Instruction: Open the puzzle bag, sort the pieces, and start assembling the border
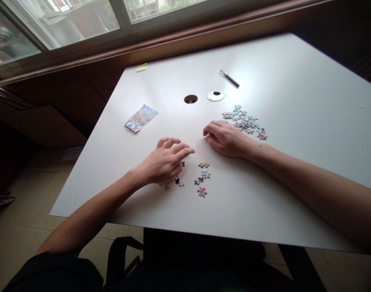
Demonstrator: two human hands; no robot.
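My left hand point(165, 161) rests palm down on the white table point(295, 121), fingers spread over a few small jigsaw pieces point(173, 181); whether it grips one I cannot tell. Several more loose coloured pieces point(203, 178) lie just to its right. My right hand point(226, 138) lies on the table with its fingers curled, nothing visible in it. Behind and to the right of that hand sits a larger heap of puzzle pieces point(244, 121).
A colourful printed puzzle picture card point(141, 117) lies at the left. A pen point(229, 78), a round cable hole point(190, 99) and its round cap point(215, 95) are farther back. A yellow sticky note point(141, 67) sits at the far edge beneath the window.
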